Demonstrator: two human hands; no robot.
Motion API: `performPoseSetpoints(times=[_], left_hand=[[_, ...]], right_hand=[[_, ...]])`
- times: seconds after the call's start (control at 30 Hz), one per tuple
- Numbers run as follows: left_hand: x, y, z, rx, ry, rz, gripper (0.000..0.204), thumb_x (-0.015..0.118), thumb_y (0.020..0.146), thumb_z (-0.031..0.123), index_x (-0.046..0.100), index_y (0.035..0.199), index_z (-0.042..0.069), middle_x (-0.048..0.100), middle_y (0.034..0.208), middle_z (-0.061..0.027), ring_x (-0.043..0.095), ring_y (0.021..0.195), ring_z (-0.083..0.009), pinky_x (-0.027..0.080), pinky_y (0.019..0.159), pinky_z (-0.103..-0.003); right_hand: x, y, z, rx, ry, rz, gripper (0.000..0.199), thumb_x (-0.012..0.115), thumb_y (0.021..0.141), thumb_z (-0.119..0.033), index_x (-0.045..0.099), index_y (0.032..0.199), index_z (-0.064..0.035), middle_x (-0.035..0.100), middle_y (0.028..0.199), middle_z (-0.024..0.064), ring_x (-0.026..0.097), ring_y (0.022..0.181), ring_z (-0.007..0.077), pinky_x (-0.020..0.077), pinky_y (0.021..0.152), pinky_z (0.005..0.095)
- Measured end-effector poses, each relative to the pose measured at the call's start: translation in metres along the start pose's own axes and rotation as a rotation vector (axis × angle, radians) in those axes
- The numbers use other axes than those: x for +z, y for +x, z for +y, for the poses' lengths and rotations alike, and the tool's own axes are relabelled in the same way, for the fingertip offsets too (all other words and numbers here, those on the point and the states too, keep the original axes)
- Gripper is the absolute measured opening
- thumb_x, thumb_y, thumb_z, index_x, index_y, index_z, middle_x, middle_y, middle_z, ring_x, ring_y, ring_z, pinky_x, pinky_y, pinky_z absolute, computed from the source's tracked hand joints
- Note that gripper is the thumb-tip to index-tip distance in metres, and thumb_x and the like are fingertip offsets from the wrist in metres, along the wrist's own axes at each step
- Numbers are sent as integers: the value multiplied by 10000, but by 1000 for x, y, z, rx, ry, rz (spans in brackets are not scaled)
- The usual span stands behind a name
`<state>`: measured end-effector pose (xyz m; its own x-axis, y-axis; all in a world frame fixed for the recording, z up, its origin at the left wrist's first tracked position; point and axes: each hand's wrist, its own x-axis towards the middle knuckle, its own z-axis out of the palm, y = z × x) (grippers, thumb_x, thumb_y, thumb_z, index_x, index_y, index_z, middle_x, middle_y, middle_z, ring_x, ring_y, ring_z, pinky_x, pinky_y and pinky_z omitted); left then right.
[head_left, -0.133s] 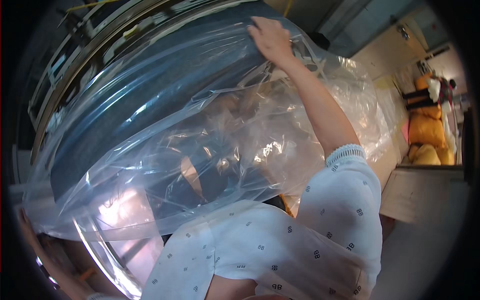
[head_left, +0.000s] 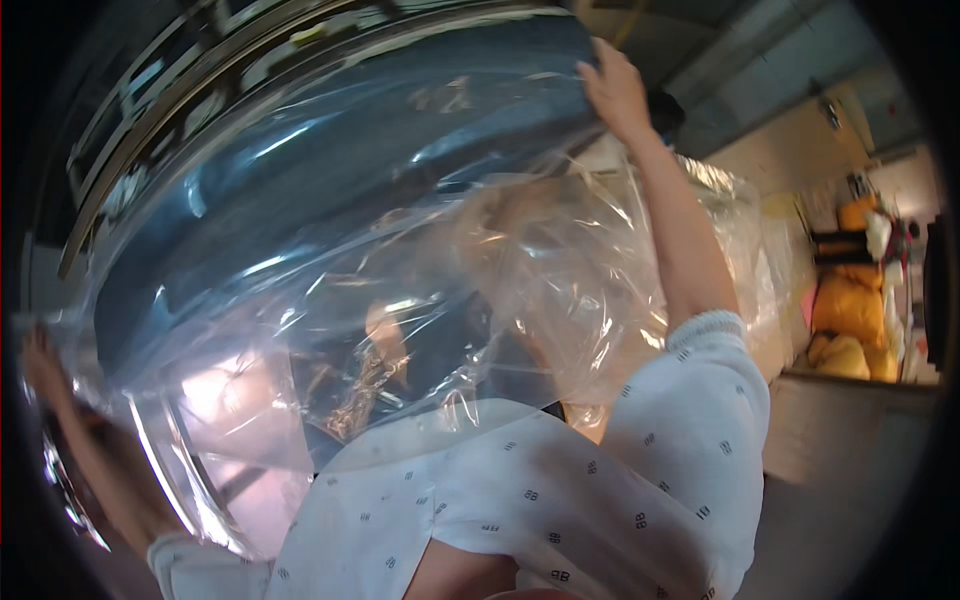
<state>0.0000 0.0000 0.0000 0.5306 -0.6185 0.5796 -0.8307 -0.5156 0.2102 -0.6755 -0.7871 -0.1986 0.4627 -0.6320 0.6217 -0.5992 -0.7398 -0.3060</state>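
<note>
clear plastic sheet, 1: very large, creased and glossy; spread across the space in front of the wearer, from the far left to the right, its near edge against the wearer's chest.

dark blue-grey surface, 1: long, curved in this view; at the far side, showing through the sheet.

white shirt, 1: small dark print, banded short sleeves; worn by the person at work.

metal frame, 1: long rails; beyond the dark surface, upper left.

yellow-orange sacks, several: piled in the background, right.

other person, 1: dark legwear; well apart, beside the sacks.

right hand, 1: arm stretched out, at the far right end of the dark surface; thumb apart from the fingers, which lie close together; whether they pinch the sheet, cannot tell.

left hand, 1: at the sheet's far left edge; dim and blurred, finger state cannot be told.
</note>
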Motion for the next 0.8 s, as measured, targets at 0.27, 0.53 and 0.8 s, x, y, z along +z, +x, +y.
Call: performPoseSetpoints(times=[0.27,0.53,0.8], left_hand=[[248,-105,265,-221,268,132,632,621,716,530,506,1100,42,527,1110,-124,506,1036,-281,388,882,-369],[229,-106,249,-413,267,-126,794,505,719,657,423,1262,84,334,1361,-125,270,1281,-296,198,999,-552],[188,-88,171,-858,754,-344,721,362,792,664,373,1311,164,306,1382,-104,287,1275,-265,196,988,-582]], right_hand=[[-98,76,167,463,317,-126,221,581,844,-250,576,965,-66,605,849,40,549,624,127,444,483,232],[-18,78,74,56,-29,-341,492,424,916,-371,433,1171,49,463,1174,231,461,1074,297,340,928,364],[-30,15,26,-12,-149,-540,530,322,938,-379,307,1337,-31,300,1375,182,276,1267,320,221,1028,373]])
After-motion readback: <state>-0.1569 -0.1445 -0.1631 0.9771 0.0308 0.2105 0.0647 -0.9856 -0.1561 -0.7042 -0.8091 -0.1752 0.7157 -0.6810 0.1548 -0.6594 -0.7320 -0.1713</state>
